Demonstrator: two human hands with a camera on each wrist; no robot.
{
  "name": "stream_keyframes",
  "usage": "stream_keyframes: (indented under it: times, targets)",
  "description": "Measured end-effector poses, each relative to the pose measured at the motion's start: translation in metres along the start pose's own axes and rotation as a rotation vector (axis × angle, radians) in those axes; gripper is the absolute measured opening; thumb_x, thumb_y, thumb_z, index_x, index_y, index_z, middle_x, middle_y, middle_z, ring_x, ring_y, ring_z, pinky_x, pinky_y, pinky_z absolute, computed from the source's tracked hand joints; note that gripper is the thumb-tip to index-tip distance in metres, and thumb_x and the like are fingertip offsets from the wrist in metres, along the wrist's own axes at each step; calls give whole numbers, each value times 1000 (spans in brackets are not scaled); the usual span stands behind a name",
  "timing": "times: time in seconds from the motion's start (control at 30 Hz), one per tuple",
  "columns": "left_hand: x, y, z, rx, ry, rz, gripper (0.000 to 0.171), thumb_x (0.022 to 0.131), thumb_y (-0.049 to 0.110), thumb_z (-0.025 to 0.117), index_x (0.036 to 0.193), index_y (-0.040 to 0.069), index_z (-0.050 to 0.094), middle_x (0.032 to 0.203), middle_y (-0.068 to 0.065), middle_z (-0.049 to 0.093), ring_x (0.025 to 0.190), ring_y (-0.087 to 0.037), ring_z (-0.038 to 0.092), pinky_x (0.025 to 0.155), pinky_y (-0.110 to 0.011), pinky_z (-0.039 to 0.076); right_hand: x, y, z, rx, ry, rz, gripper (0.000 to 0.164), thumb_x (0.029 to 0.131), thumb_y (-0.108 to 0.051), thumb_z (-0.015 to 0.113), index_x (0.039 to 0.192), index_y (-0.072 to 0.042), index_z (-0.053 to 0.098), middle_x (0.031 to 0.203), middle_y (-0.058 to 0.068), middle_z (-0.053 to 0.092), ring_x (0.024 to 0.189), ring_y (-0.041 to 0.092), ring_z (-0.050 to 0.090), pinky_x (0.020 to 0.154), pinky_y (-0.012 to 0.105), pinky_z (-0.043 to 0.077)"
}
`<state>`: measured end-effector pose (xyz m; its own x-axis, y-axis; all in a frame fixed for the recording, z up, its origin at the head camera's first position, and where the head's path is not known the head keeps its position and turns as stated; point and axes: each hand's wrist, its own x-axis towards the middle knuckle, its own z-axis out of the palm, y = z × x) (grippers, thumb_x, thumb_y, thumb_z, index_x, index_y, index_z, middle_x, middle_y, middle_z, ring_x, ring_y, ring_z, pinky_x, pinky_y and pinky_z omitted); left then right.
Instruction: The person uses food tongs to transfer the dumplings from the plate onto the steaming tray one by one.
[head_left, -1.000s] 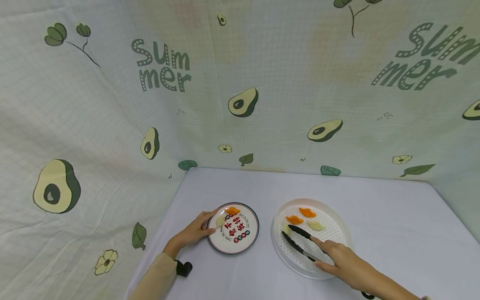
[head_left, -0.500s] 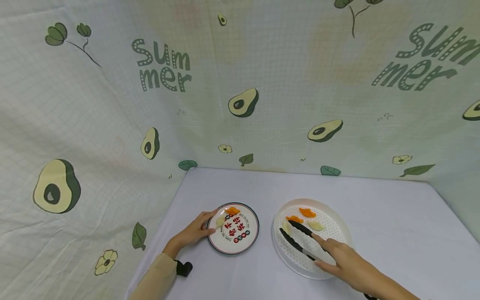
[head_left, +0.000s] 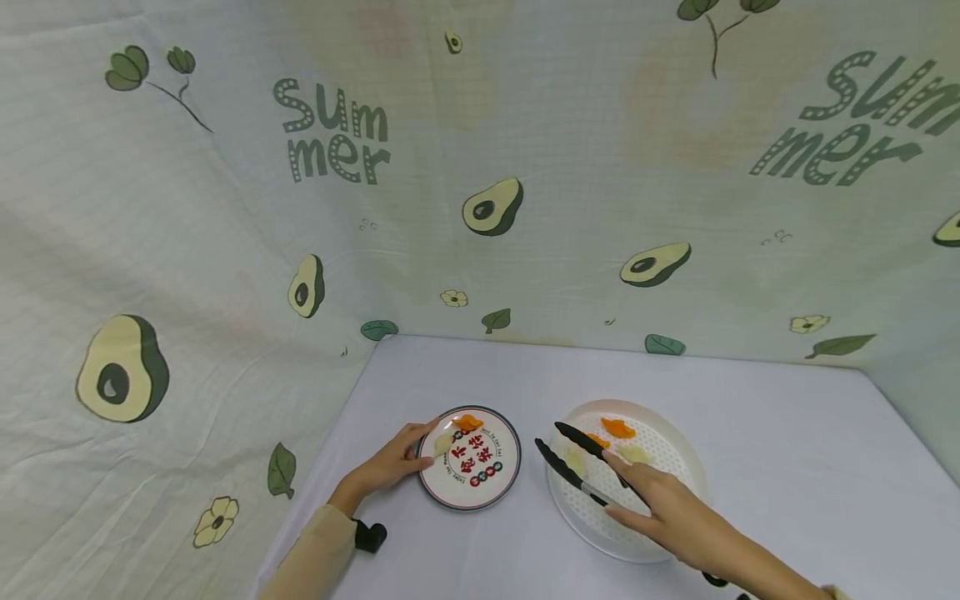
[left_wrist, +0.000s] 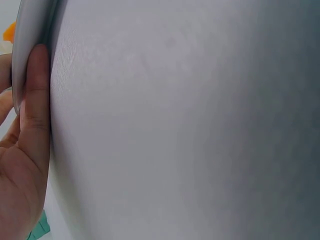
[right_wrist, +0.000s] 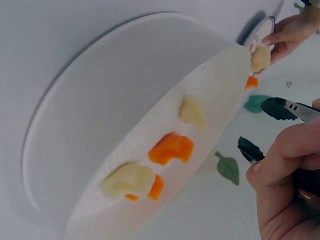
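Note:
My left hand (head_left: 393,460) holds the left rim of a small round plate (head_left: 480,497) with red lettering. In the left wrist view, one finger (left_wrist: 36,100) lies under the plate's edge. An orange dumpling-shaped piece (head_left: 468,422) and a pale yellow one (head_left: 443,443) lie on it. My right hand (head_left: 663,504) grips black-tipped tongs (head_left: 558,462), their arms spread with nothing between the tips. The tips hang over the left edge of a round white tray (head_left: 622,533) with a dotted bottom. Several pale (right_wrist: 192,112) and orange pieces (right_wrist: 172,148) lie in the tray.
Both dishes stand on a white-covered table (head_left: 480,375), the plate left of the tray with a gap between. Behind and to the left hangs a pale cloth (head_left: 555,125) printed with avocados and leaves. A black strap (head_left: 369,537) sits at my left wrist.
My right hand has moved left and slightly up with the tongs, from over the pale piece to the tray's left edge. The left hand still holds the plate. The head view has shifted slightly.

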<state>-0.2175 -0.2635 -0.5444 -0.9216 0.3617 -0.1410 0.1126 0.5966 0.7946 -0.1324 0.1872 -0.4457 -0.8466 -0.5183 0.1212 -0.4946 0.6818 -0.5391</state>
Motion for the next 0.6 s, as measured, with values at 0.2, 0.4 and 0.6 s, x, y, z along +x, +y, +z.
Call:
stream_keyframes:
  times: [0.2,0.4,0.6]
  targets:
    - [1,-2,0,3,1,-2,70,95,22,69,156,18,35,128,-11,42,80,-18,40,67,-28,34,20,-13,6,40,-47,-18,74,97,-50,60,149,-1,43,138,20,54,125,41,52,96,57,43]
    - [3,-2,1,2,-4,2,70,96,21,69,156,16,35,130,-11,42,81,-18,40,68,-27,34,47,-13,14,64,-124,-54,74,98,-50,59,149,1,43,141,19,53,128,37,51,100,54,42]
    - [2,-1,-1,19,-5,7,70,96,22,68,157,15,34,131,-12,42,81,-18,41,68,-27,35,79,-18,22,29,-193,-86,71,97,-44,63,148,1,44,125,17,62,113,31,60,92,48,49]
